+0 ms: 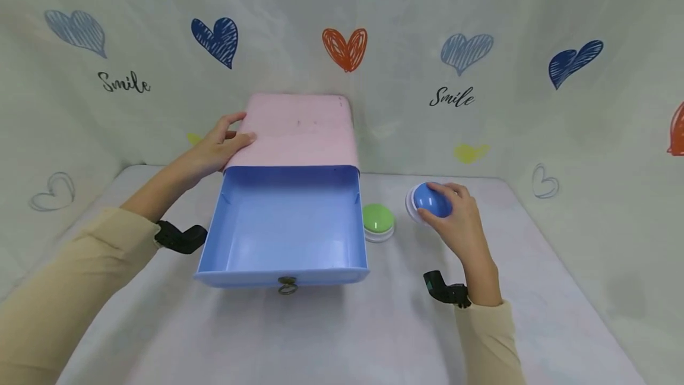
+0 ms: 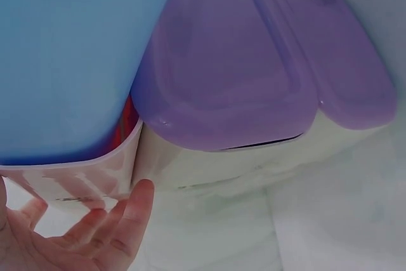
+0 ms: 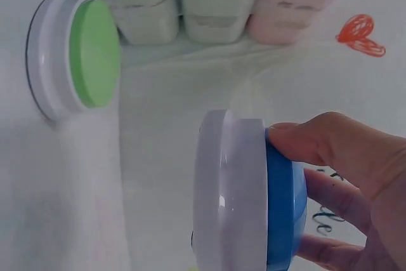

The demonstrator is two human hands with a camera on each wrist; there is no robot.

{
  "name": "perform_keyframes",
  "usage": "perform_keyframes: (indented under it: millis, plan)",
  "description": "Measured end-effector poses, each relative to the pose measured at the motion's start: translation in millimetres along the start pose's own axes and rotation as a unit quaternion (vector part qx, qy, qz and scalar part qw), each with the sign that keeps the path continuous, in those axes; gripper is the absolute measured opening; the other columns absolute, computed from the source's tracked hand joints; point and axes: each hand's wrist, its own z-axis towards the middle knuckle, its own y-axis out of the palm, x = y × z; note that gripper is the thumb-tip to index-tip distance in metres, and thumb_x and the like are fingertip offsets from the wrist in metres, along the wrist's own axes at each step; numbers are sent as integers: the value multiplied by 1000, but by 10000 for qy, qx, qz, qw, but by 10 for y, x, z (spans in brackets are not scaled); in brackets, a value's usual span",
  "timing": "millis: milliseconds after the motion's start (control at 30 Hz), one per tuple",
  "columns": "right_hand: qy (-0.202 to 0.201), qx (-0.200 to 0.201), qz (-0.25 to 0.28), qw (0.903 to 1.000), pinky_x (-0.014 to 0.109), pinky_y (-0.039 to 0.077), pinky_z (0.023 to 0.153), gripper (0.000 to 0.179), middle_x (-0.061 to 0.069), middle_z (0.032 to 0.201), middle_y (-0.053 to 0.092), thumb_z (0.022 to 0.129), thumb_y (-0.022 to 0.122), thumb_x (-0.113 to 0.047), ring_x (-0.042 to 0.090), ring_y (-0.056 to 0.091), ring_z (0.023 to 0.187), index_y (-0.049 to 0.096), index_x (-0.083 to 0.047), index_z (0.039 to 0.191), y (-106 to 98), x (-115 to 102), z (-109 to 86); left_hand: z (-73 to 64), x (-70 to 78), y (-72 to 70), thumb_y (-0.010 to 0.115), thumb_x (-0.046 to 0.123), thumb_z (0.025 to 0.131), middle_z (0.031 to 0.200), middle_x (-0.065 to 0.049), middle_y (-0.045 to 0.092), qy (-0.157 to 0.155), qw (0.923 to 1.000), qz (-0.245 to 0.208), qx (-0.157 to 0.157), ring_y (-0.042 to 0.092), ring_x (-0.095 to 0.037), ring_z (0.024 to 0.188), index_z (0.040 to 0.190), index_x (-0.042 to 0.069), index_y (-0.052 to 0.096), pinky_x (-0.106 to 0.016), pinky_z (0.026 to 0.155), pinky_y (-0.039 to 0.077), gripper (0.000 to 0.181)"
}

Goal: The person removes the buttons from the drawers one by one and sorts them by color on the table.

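A small cabinet with a pink top section (image 1: pixel 299 129) stands at the back of the table, its blue drawer (image 1: pixel 283 224) pulled far out and bare inside. My left hand (image 1: pixel 221 144) rests on the cabinet's upper left side, thumb over the top edge. In the left wrist view its fingers (image 2: pixel 124 236) lie extended against the pink side wall. On the right, my right hand (image 1: pixel 459 221) pinches a push button with a blue dome (image 1: pixel 431 199) and white base, tilted on edge. Beside the drawer sits a green push button (image 1: pixel 378 218), dome up.
Two purple drawers (image 2: pixel 235 61) with metal ring pulls lie below the blue one, pushed in. A metal ring pull (image 1: pixel 287 285) hangs on the blue drawer's front. The white table (image 1: pixel 331 337) meets a cloth backdrop (image 1: pixel 395 28) printed with hearts.
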Motion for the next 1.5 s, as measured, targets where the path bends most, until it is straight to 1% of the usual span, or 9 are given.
perform_keyframes:
  millis: [133,267,600,700,833,1000,1200,1400,1500]
  plan:
    - [133,-123,22,9998,63,32,97,51,26,135,39,83,68,-17,46,35,123,52,-4,129,85,144,44,-9,-23,-19,37,46,97,144,-29,18,26,10000,-9,-54,44,-43,113,150,20,-7,-40,81,50,74]
    - [267,-250,31,9993,62,31,98,52,26,137,37,84,66,-18,47,34,125,50,-4,131,162,264,77,-15,-26,-20,37,45,96,144,-30,18,-28,10000,-3,7,43,-43,114,150,20,-7,-40,81,49,74]
    - [603,-553,6,9967,60,28,103,54,27,141,34,86,64,-19,47,31,129,46,-5,135,284,454,139,-6,-3,-17,39,46,96,143,-29,20,-61,9999,-5,83,44,-42,113,150,21,-5,-36,80,49,74]
    - [588,-647,27,9962,59,26,104,54,27,141,33,86,64,-18,47,30,130,46,-5,135,323,498,147,2,-9,-18,38,46,96,144,-29,19,-32,10000,-6,42,44,-42,113,150,21,-6,-40,82,49,73]
    - [570,-803,-39,9951,59,25,104,55,28,141,32,87,64,-18,47,30,130,44,-4,136,380,519,162,8,-14,-20,38,46,96,144,-29,18,-31,10000,-38,27,44,-42,113,150,21,-6,-38,81,49,74]
    - [626,-945,-106,9935,59,25,105,56,27,142,32,87,63,-18,47,29,130,43,-4,137,437,513,186,8,-11,-25,39,46,96,143,-29,19,-83,9999,-45,73,44,-41,112,150,21,-5,-31,76,49,74]
    - [693,-1043,-264,9918,59,26,104,56,27,143,31,88,62,-20,46,29,131,42,-4,138,478,514,197,6,-4,-26,39,45,96,143,-29,19,-82,9999,-70,67,44,-40,112,150,20,-5,-31,75,47,74]
    - [733,-1064,-339,9910,60,27,103,55,28,143,31,89,61,-20,47,29,130,42,-4,138,497,537,208,18,-10,-28,39,46,96,144,-29,18,-41,10000,-84,35,43,-42,114,150,19,-6,-33,77,48,74]
    - [736,-1127,-385,9901,61,27,103,55,28,143,30,89,61,-21,48,29,130,41,-4,138,508,554,208,12,-6,-24,39,46,96,144,-29,18,-42,10000,-73,24,43,-42,114,150,20,-6,-38,81,48,75]
